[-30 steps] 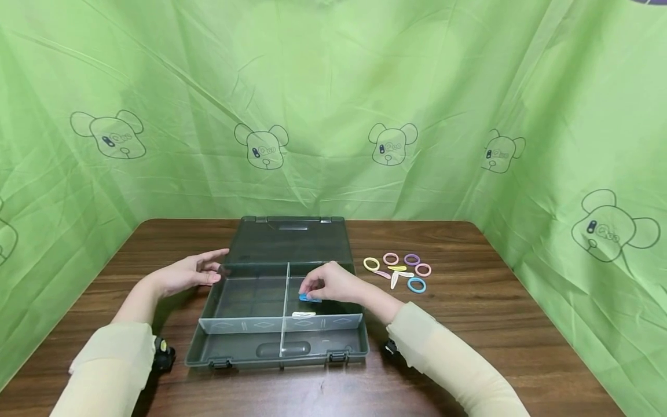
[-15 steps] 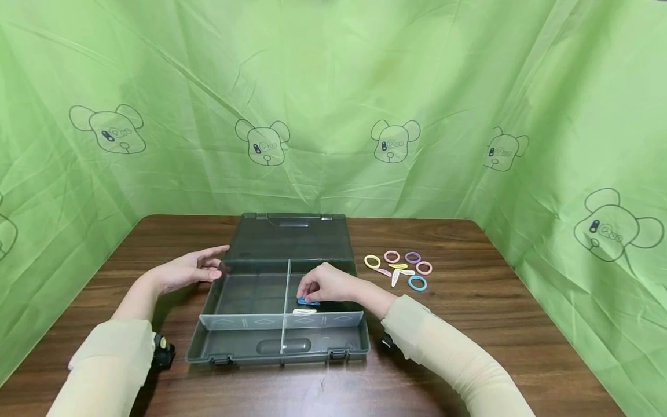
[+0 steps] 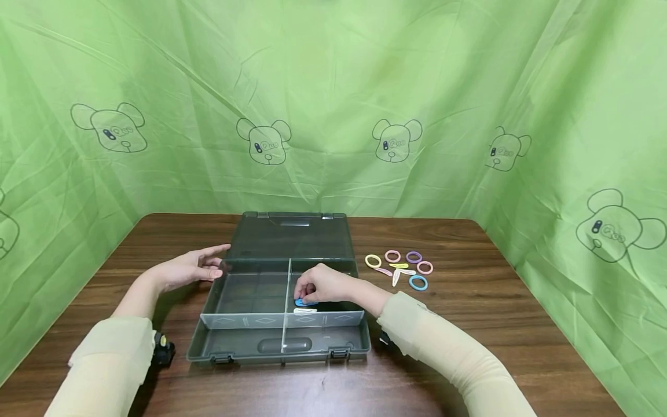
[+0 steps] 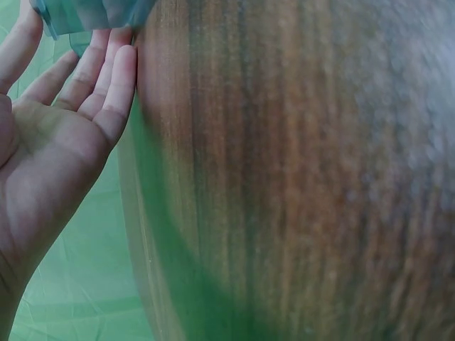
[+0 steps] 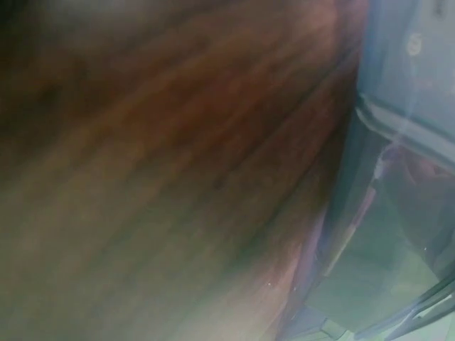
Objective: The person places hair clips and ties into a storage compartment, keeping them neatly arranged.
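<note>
A dark translucent organizer box (image 3: 250,289) lies with its lid (image 3: 292,237) folded back, divided into compartments. My right hand (image 3: 329,284) reaches into the rear right compartment and pinches a blue hair clip (image 3: 305,302) low over its floor, just behind a white hair clip (image 3: 304,311) lying by the divider. At the box's left side is my left hand (image 3: 182,271), fingers extended and thumb at the rim. The left wrist view has its palm (image 4: 53,149) and loosely bent fingers against the box wall (image 4: 99,15). In the right wrist view the box side (image 5: 398,234) shows, but the hand is hidden.
Right of the box, several hair ties, among them a blue one (image 3: 418,282) and a purple one (image 3: 414,256), ring a yellow clip (image 3: 398,266), a pink clip (image 3: 383,271) and white clips (image 3: 396,278). A green curtain (image 3: 333,116) surrounds the wooden table (image 3: 495,307).
My right hand has moved slightly left and down with the blue hair clip, closer to the white one and the middle divider. The left hand stays at the box's side.
</note>
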The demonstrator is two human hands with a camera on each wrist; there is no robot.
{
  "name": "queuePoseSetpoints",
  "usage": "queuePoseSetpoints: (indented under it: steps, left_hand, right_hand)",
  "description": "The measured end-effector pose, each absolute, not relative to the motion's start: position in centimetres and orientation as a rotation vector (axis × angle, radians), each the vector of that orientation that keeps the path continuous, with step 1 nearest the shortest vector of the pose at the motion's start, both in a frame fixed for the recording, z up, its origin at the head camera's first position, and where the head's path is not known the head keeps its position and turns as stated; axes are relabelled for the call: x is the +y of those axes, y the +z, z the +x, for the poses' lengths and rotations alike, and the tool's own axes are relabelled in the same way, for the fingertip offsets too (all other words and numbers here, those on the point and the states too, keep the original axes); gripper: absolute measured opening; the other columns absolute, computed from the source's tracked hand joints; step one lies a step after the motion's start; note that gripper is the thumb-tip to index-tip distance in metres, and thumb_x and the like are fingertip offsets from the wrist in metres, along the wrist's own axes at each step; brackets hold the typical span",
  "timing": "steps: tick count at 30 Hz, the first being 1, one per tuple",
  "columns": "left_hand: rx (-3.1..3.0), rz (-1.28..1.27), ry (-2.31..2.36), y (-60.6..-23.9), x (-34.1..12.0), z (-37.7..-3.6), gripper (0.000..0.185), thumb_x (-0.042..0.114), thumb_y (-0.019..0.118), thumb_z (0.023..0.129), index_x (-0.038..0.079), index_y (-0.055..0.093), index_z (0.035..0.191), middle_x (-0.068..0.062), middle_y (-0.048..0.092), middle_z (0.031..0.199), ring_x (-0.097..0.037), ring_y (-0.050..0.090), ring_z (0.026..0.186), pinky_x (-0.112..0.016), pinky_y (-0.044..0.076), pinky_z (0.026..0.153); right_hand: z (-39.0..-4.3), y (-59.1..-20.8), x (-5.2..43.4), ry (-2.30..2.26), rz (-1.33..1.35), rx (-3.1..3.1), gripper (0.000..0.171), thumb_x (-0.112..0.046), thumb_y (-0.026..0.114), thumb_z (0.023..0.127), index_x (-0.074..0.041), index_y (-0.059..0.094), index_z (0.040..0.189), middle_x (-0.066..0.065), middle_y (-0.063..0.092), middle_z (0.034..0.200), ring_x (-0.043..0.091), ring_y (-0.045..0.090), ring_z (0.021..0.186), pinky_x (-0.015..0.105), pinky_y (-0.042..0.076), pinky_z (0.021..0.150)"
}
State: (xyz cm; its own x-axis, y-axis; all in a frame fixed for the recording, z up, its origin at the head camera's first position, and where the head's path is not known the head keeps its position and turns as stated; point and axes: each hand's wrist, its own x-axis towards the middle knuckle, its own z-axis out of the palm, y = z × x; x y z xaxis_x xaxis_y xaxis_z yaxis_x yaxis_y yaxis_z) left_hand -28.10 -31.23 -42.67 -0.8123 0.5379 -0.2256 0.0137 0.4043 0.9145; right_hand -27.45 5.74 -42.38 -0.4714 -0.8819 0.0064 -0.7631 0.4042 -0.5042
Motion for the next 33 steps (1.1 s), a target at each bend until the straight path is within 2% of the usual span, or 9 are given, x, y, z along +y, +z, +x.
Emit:
queuePoseSetpoints:
  steps: [9, 17, 24, 33]
  left_hand:
    - [2.168, 0.477, 1.384, -43.3, -31.4, -28.2, 0.081, 0.016, 0.061, 0.092, 0.010, 0.008, 0.153, -0.031, 0.021, 0.147, -0.037, 0.021, 0.135, -0.018, 0.040, 0.091]
    - [2.148, 0.498, 1.423, -43.1, -31.5, -28.2, 0.082, 0.016, 0.061, 0.092, 0.009, 0.007, 0.153, -0.035, 0.018, 0.146, -0.042, 0.018, 0.136, -0.016, 0.041, 0.089]
    - [2.168, 0.497, 1.392, -43.3, -31.6, -28.2, 0.081, 0.016, 0.061, 0.092, 0.009, 0.007, 0.153, -0.032, 0.022, 0.145, -0.034, 0.027, 0.132, -0.018, 0.041, 0.090]
    - [2.163, 0.495, 1.421, -43.1, -31.4, -28.2, 0.080, 0.017, 0.061, 0.092, 0.011, 0.009, 0.153, -0.034, 0.018, 0.147, -0.042, 0.015, 0.137, -0.015, 0.040, 0.088]
  right_hand:
    - [-27.4, -42.4, 5.7, -0.610, -1.480, 2.385, 0.009, -0.007, 0.069, 0.085, -0.012, 0.071, 0.092, -0.003, 0.068, 0.082, -0.004, 0.055, 0.070, 0.011, 0.045, 0.066]
    - [-27.3, -41.7, 5.8, -0.615, -1.520, 2.400, 0.010, -0.008, 0.070, 0.084, -0.012, 0.071, 0.093, -0.004, 0.068, 0.085, -0.004, 0.055, 0.072, 0.010, 0.045, 0.068]
    - [-27.3, -40.6, 6.6, -0.646, -1.549, 2.418, 0.011, -0.007, 0.071, 0.083, -0.011, 0.071, 0.093, -0.004, 0.067, 0.086, -0.002, 0.054, 0.073, 0.013, 0.046, 0.069]
    - [-26.9, -39.1, 8.6, -0.675, -1.548, 2.463, 0.009, -0.010, 0.071, 0.083, -0.010, 0.071, 0.092, -0.006, 0.068, 0.084, -0.002, 0.055, 0.071, 0.017, 0.048, 0.066]
